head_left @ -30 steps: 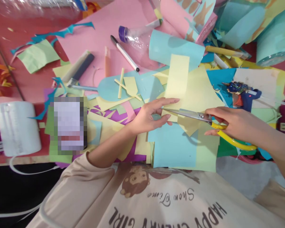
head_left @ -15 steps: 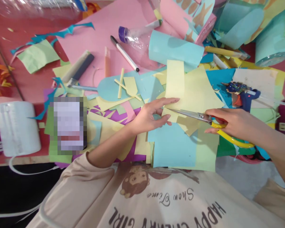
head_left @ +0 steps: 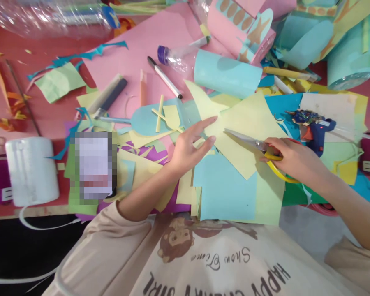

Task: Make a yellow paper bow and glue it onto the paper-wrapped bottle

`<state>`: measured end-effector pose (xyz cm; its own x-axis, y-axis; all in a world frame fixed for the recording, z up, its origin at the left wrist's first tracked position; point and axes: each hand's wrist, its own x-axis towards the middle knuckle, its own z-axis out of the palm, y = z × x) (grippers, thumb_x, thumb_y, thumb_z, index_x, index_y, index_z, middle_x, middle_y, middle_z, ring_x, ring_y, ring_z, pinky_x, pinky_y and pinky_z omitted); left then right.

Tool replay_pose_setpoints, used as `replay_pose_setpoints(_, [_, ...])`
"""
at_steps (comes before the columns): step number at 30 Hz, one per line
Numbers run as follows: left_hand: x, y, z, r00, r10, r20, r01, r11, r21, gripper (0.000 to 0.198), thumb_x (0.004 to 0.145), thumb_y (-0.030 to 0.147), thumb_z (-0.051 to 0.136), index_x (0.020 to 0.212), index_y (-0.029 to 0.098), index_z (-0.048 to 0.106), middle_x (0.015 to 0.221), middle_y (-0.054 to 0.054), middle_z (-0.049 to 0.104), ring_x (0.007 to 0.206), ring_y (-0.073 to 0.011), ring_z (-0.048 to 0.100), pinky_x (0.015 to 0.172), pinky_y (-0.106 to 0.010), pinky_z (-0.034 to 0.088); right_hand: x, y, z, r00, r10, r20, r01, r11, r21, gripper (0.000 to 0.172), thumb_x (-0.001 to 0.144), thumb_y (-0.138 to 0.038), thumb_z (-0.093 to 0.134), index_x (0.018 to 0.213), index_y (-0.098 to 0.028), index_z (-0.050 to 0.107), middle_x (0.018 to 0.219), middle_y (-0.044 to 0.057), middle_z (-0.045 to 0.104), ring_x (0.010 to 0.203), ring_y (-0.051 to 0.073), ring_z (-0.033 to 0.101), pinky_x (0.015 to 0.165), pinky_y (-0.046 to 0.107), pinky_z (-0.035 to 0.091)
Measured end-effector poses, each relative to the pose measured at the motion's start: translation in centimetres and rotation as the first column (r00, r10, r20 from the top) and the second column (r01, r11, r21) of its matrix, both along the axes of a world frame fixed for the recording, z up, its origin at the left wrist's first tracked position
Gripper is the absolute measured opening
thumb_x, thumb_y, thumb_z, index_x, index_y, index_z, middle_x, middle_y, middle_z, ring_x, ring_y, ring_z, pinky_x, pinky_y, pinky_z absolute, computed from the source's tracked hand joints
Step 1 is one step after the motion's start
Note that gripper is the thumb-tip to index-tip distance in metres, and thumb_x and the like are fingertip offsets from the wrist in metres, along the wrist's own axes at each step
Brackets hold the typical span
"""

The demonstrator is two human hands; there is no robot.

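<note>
In my right hand [head_left: 291, 158] is a pair of scissors [head_left: 245, 139] with yellow handles, its blades nearly closed and pointing left over a pale yellow sheet of paper [head_left: 246, 164]. My left hand [head_left: 188, 146] is at the sheet's left side, index finger and thumb stretched apart; whether the fingertips touch the paper I cannot tell. Just beyond that hand, a pointed pale yellow piece [head_left: 199, 98] spreads up and left. A light blue sheet [head_left: 226, 193] lies under the yellow paper, toward my body.
A bottle wrapped in light blue paper [head_left: 228, 74] lies beyond the sheet, with a marker [head_left: 165, 78] to its left. On the right is a blue glue gun [head_left: 319, 133]. A phone [head_left: 94, 164] and a white case [head_left: 32, 170] lie left, among paper scraps.
The yellow paper has turned, and its upright strip no longer stands beside the wrapped bottle. My left fingers have spread apart. The scissors have shifted slightly right, and the view has moved a little.
</note>
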<state>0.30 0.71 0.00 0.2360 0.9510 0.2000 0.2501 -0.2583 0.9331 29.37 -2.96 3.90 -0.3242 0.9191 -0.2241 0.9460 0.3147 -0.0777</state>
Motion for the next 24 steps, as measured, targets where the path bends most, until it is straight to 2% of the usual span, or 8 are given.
replay_pose_setpoints(5, [-0.1,0.4,0.0,0.998,0.066,0.008,-0.065,0.997,-0.037,0.043,0.097,0.051,0.042,0.111,0.023,0.071,0.113,-0.005,0.074,0.107,-0.0194,0.069,0.088,-0.032,0.058,0.4,0.0,-0.1,0.996,0.073,-0.043,-0.075,0.996,-0.053,0.041,0.089,-0.034,0.05,0.127,-0.019,0.056,0.109,0.012,0.069,0.093,0.029,0.068,0.064,0.033,0.051])
replay_pose_setpoints(9, [-0.4,1.0,0.2,0.981,0.193,0.009,-0.193,0.981,-0.023,0.045,0.096,0.056,0.042,0.101,0.025,0.074,0.079,-0.001,0.072,0.066,-0.0125,0.066,0.06,-0.027,0.053,0.6,-0.2,0.2,0.987,0.16,0.013,-0.16,0.987,-0.025,0.047,0.092,-0.033,0.046,0.136,-0.017,0.05,0.105,0.013,0.067,0.093,0.029,0.066,0.072,0.036,0.052])
replay_pose_setpoints(11, [-0.8,1.4,0.3,0.975,0.22,-0.002,-0.22,0.975,-0.025,0.04,0.095,0.055,0.045,0.103,0.028,0.074,0.055,0.004,0.056,0.044,-0.0084,0.046,0.044,-0.025,0.038,0.5,-0.4,0.4,0.975,0.207,0.074,-0.209,0.978,0.013,0.05,0.094,-0.036,0.044,0.139,-0.016,0.048,0.099,0.013,0.067,0.092,0.029,0.065,0.073,0.037,0.051])
replay_pose_setpoints(13, [-1.2,1.8,0.3,0.967,0.256,-0.006,-0.256,0.967,0.01,0.033,0.094,0.052,0.049,0.103,0.03,0.073,0.047,0.006,0.041,0.038,-0.0072,0.031,0.04,-0.025,0.026,0.3,-0.6,0.7,0.961,0.237,0.143,-0.243,0.97,0.02,0.05,0.096,-0.035,0.04,0.141,-0.015,0.047,0.095,0.014,0.067,0.092,0.03,0.065,0.072,0.037,0.051])
replay_pose_setpoints(15, [-1.5,2.2,0.4,0.952,0.306,-0.005,-0.305,0.951,0.053,0.028,0.093,0.049,0.053,0.098,0.029,0.073,0.052,0.006,0.048,0.04,-0.0064,0.029,0.04,-0.026,0.027,0.0,-0.7,1.4,0.952,0.245,0.183,-0.25,0.968,0.003,0.05,0.097,-0.033,0.036,0.143,-0.014,0.046,0.095,0.015,0.067,0.091,0.031,0.065,0.067,0.036,0.049])
replay_pose_setpoints(18, [-1.9,2.7,0.4,0.932,0.361,0.039,-0.363,0.928,0.085,0.024,0.092,0.045,0.056,0.088,0.027,0.071,0.079,0.002,0.068,0.05,-0.0055,0.047,0.047,-0.024,0.041,-0.7,-0.2,2.9,0.964,0.209,0.163,-0.215,0.976,0.017,0.05,0.099,-0.034,0.034,0.142,-0.014,0.047,0.097,0.015,0.07,0.085,0.029,0.066,0.059,0.034,0.047])
replay_pose_setpoints(22, [-2.4,3.2,0.1,0.927,0.373,0.043,-0.374,0.91,0.181,0.017,0.093,0.041,0.056,0.094,0.027,0.066,0.093,0.002,0.069,0.074,-0.0098,0.061,0.062,-0.027,0.05,-1.6,2.1,4.0,0.985,0.166,0.038,-0.169,0.982,0.079,0.043,0.101,-0.029,0.031,0.13,-0.012,0.058,0.109,0.017,0.071,0.083,0.025,0.069,0.061,0.033,0.048])
replay_pose_setpoints(24, [-2.7,3.3,-0.1,0.928,0.372,0.039,-0.371,0.905,0.208,0.02,0.094,0.045,0.054,0.098,0.028,0.063,0.099,0.001,0.068,0.088,-0.0135,0.062,0.068,-0.03,0.05,-2.2,3.9,4.0,0.99,0.13,-0.051,-0.118,0.976,0.185,0.038,0.1,-0.027,0.035,0.117,-0.013,0.066,0.099,0.013,0.074,0.078,0.023,0.07,0.065,0.032,0.05])
